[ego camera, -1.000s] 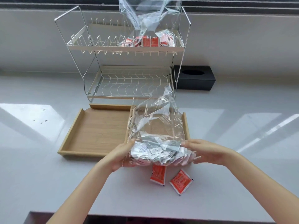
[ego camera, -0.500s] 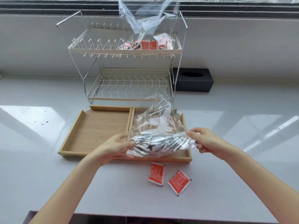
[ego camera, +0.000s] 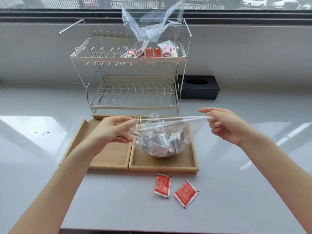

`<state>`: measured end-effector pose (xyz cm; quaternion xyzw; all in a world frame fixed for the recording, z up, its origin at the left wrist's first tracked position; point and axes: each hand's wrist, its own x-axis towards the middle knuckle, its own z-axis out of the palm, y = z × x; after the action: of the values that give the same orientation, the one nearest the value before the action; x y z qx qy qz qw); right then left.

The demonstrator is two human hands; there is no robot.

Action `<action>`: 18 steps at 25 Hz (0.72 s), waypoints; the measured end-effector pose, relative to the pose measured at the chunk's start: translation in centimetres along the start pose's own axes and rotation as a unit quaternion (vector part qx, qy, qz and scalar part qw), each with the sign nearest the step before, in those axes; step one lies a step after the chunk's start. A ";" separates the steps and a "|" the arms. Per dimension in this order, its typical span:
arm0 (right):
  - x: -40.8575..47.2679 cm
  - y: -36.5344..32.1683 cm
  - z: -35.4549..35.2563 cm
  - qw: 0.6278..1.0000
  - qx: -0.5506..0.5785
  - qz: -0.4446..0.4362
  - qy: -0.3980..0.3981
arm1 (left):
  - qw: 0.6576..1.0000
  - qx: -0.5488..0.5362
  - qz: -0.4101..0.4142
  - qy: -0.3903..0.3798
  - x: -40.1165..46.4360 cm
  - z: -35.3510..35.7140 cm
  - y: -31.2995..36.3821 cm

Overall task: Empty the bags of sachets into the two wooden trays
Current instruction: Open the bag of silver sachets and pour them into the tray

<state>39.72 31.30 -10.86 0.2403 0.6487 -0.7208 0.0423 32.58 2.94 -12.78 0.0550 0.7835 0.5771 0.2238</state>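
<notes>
Two wooden trays lie side by side on the grey counter, the left tray [ego camera: 108, 156] bare and the right tray [ego camera: 162, 167] under a clear plastic bag [ego camera: 162, 141] full of silver sachets. The bag hangs just over the right tray, its load sagging in a bulge. My left hand [ego camera: 113, 130] pinches the bag's left top edge and my right hand [ego camera: 224, 125] pinches the right top edge, stretching the plastic flat between them. A second clear bag [ego camera: 152, 49] with red sachets sits on the rack's upper shelf.
Two loose red sachets [ego camera: 162, 184] [ego camera: 185, 193] lie on the counter in front of the right tray. A two-tier wire dish rack [ego camera: 133, 92] stands behind the trays, a black tissue box [ego camera: 197, 89] to its right. A window ledge runs behind.
Both hands lifted the bag of silver sachets from the tray's front edge and turned it, so it now hangs over the right tray with its top edge pulled wide.
</notes>
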 end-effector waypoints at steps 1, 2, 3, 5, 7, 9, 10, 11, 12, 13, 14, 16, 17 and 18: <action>0.0 -0.7 0.1 1.000 0.010 -0.009 0.004 | 1.000 -0.018 0.010 0.010 0.1 -0.2 0.5; -0.1 -1.5 0.1 1.000 0.020 -0.018 0.006 | 0.999 -0.032 0.020 0.019 0.3 -0.5 1.1; -0.1 -2.3 0.2 0.999 0.034 -0.024 0.004 | 0.998 -0.040 0.030 0.026 0.4 -0.8 1.7; -0.2 -4.0 0.4 0.997 0.076 -0.029 -0.006 | 0.997 -0.051 0.050 0.042 0.5 -1.3 3.1; -0.4 -5.9 0.5 0.991 0.124 -0.030 -0.030 | 0.993 -0.071 0.068 0.058 0.5 -1.6 4.7; -0.4 -7.9 0.7 0.985 0.161 -0.031 -0.058 | 0.989 -0.093 0.088 0.071 0.3 -2.1 6.3; -0.4 -8.8 0.8 0.982 0.174 -0.033 -0.069 | 0.988 -0.099 0.096 0.075 0.3 -2.3 7.1; -0.5 -9.6 1.0 0.979 0.183 -0.036 -0.077 | 0.986 -0.103 0.104 0.078 0.2 -2.5 7.8; -0.5 -10.4 1.2 0.978 0.187 -0.041 -0.083 | 0.985 -0.104 0.112 0.080 0.2 -2.7 8.4; -0.6 -10.9 1.3 0.977 0.188 -0.046 -0.086 | 0.984 -0.104 0.120 0.081 0.1 -3.0 9.0; -0.8 -11.4 1.5 0.977 0.186 -0.052 -0.088 | 0.983 -0.104 0.129 0.081 0.0 -3.3 9.5; -1.0 -12.3 1.8 0.976 0.183 -0.072 -0.091 | 0.981 -0.101 0.147 0.080 -0.2 -3.7 10.4; -1.1 -12.7 2.0 0.976 0.179 -0.084 -0.088 | 0.979 -0.097 0.157 0.082 -0.2 -4.0 10.8; -1.2 -13.1 2.0 0.977 0.173 -0.097 -0.084 | 0.978 -0.093 0.167 0.084 -0.3 -4.1 11.1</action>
<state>35.28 31.08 1.69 0.1190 0.5286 -0.8404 -0.0156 29.20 2.85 -1.44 0.1151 0.7220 0.6795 0.0618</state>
